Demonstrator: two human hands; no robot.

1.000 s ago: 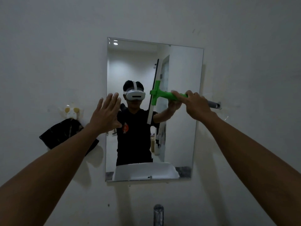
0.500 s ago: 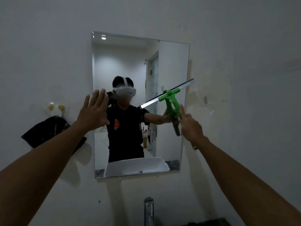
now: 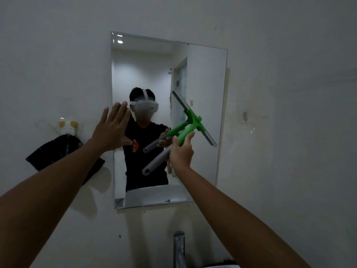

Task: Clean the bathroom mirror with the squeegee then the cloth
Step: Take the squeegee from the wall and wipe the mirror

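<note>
The right hand [image 3: 181, 151] curls around the squeegee [image 3: 185, 132] where the green neck meets the grey handle, so that stretch of the handle is hidden under the fingers. Whether the blade touches the glass cannot be told. Up and to the left of the grip, the blade's upper end is hard to separate from its own reflection. Below the grip, a tap [image 3: 179, 248] is cut off by the frame's lower edge. Well left of the grip, a dark cloth [image 3: 56, 153] hangs on the wall under a small hook whose shape is unclear.

The mirror [image 3: 204, 78] is a frameless rectangle on a pale, scuffed wall [image 3: 289, 93] in dim light. The left hand [image 3: 112, 130] is flat with fingers spread at the mirror's left edge, holding nothing.

Half a second ago the handle pointed down and the blade slanted up to the right; now the handle runs down-left from the grip and the blade slants down to the right.
</note>
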